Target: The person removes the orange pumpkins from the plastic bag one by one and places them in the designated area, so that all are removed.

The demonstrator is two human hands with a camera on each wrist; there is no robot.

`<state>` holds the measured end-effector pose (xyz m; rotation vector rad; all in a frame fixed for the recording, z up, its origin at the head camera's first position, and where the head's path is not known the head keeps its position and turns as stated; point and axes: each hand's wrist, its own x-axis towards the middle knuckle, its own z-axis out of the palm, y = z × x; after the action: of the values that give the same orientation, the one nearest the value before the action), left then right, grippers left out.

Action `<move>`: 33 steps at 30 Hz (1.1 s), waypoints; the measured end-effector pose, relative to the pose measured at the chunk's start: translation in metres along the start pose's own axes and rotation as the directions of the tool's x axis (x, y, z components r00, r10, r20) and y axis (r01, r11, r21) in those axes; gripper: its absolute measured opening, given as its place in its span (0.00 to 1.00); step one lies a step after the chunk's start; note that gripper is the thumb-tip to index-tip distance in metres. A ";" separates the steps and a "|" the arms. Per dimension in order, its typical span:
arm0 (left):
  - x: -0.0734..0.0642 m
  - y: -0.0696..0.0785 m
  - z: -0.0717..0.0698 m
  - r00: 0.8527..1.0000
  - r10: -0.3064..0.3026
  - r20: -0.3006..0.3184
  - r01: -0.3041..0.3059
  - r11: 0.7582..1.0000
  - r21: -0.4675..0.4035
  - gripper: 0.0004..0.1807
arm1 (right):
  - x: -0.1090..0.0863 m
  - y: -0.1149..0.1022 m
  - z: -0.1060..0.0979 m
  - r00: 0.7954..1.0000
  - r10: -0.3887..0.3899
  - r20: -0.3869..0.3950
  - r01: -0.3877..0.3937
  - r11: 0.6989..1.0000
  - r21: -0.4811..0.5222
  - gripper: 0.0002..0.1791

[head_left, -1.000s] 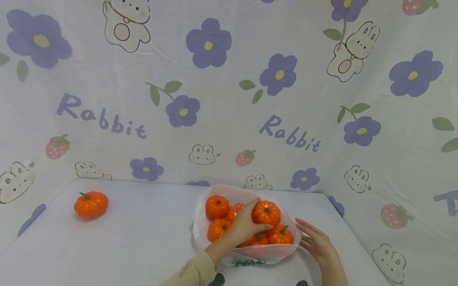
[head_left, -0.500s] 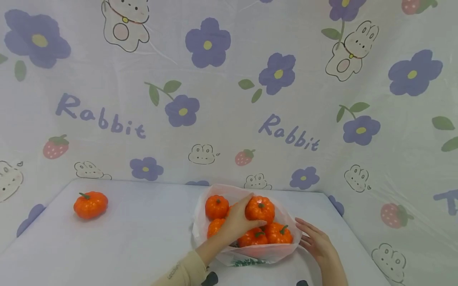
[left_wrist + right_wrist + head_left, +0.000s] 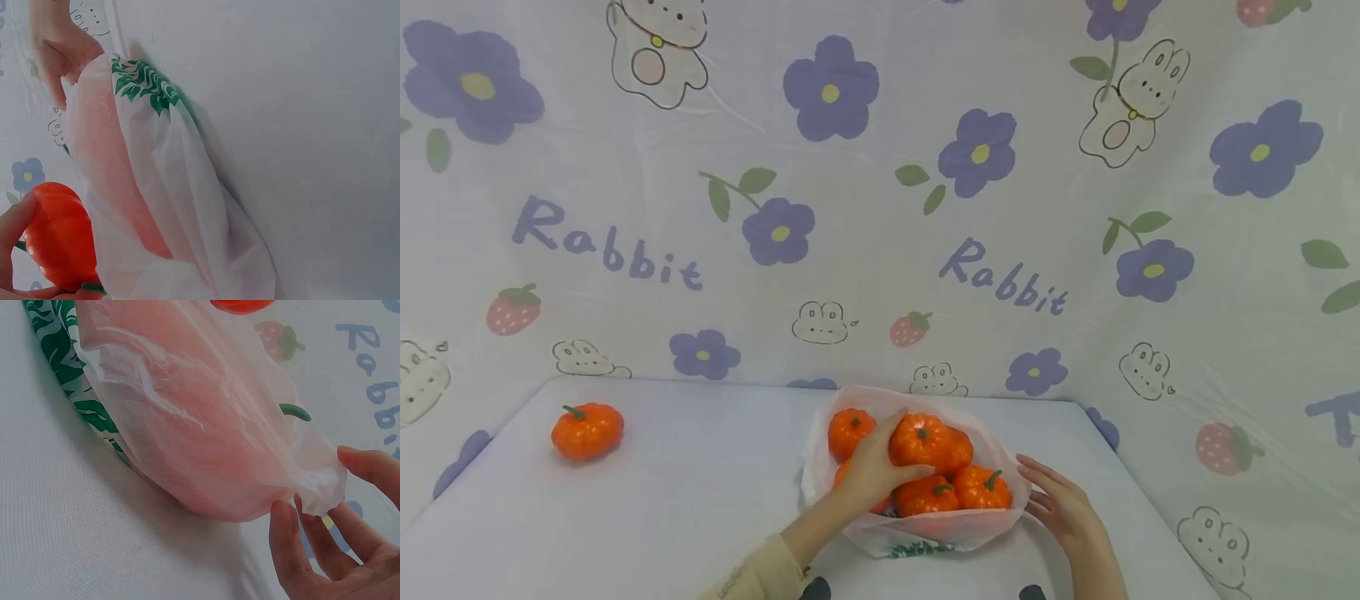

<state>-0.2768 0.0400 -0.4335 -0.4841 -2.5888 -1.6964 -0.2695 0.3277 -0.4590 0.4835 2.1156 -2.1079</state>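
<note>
My left hand (image 3: 868, 468) grips a small orange pumpkin (image 3: 919, 440), its thumb and fingers spread around the sides. In the left wrist view this pumpkin (image 3: 59, 240) shows above the bag's rim. Several more pumpkins, such as one with a green stem (image 3: 982, 488), lie in a white plastic bag (image 3: 958, 525) with its mouth spread wide. The left hand and forearm partly cover one of them. At the bag's right side, my right hand (image 3: 1067, 507) has its fingers loosely extended. Its fingertips touch the thin plastic edge (image 3: 322, 487) in the right wrist view.
One pumpkin (image 3: 587, 432) stands alone at the far left of the white table (image 3: 700, 483). A white cloth (image 3: 865, 183) printed with flowers and rabbits hangs behind the table. Green leaf print (image 3: 147, 84) marks the bag's near side.
My left hand has shifted left across the bag's mouth with the pumpkin in its grip, uncovering another pumpkin behind it. The right hand has stayed at the bag's right side.
</note>
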 end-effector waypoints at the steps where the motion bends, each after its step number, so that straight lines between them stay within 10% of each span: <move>1: -0.001 0.000 -0.002 1.000 0.002 -0.005 -0.002 1.000 0.003 0.49 | 0.000 0.000 0.000 1.000 -0.001 -0.001 0.001 1.000 -0.001 0.36; 33: -0.002 -0.016 -0.070 0.992 -0.044 -0.119 0.046 0.999 0.012 0.48 | 0.000 -0.002 0.001 1.000 0.010 -0.011 -0.010 1.000 -0.005 0.35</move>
<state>-0.2904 -0.0291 -0.4191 -0.3164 -2.5451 -1.6634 -0.2697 0.3267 -0.4574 0.5052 2.1189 -2.0984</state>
